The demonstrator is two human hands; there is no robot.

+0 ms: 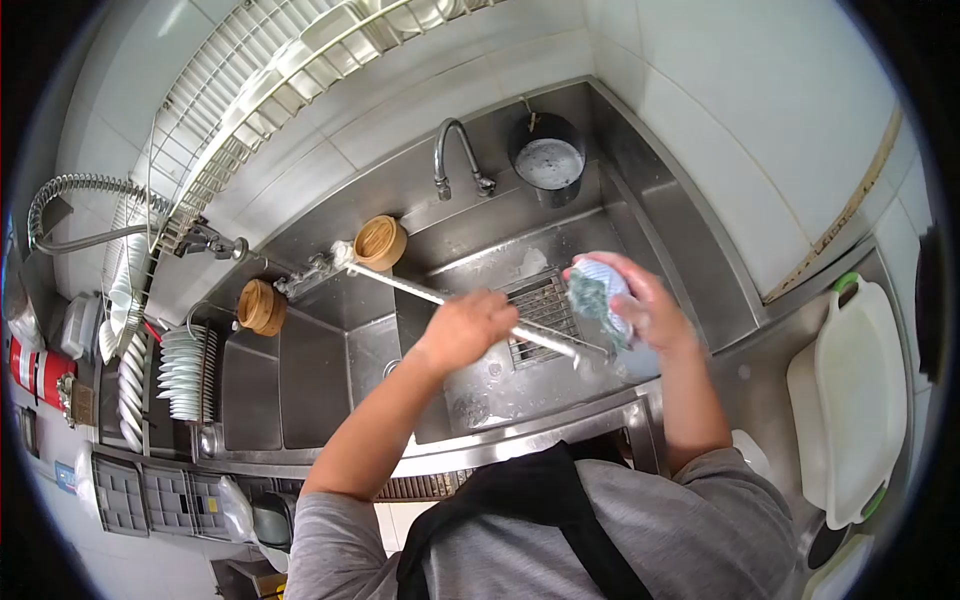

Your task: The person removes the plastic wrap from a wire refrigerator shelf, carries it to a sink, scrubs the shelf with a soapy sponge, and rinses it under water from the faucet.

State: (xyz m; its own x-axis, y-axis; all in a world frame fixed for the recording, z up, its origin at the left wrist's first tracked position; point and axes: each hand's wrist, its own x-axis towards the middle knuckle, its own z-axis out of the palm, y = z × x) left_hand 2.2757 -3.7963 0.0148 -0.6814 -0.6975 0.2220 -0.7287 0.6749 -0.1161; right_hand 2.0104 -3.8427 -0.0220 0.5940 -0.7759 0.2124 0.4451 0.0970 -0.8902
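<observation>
My left hand (466, 328) is closed around a long, pale metal bar (398, 284) that slants across the sink. White suds cover the bar's far left end; its exact kind I cannot make out. My right hand (642, 305), fingers curled, grips a green scouring pad (594, 298) with a striped whitish cloth against it, close to the bar's near right end. Below the bar, a wire rack (545, 295) lies on the wet floor of the steel sink (620, 225), partly hidden by the bar and my left hand.
A faucet (462, 160) and a dark bucket of sudsy water (550, 163) are at the back. Bamboo steamers (380, 243) sit along the sink divider and ledge. Plates (185, 372) stand racked at left, a white tub (860, 390) at right. A wire shelf (225, 120) hangs above.
</observation>
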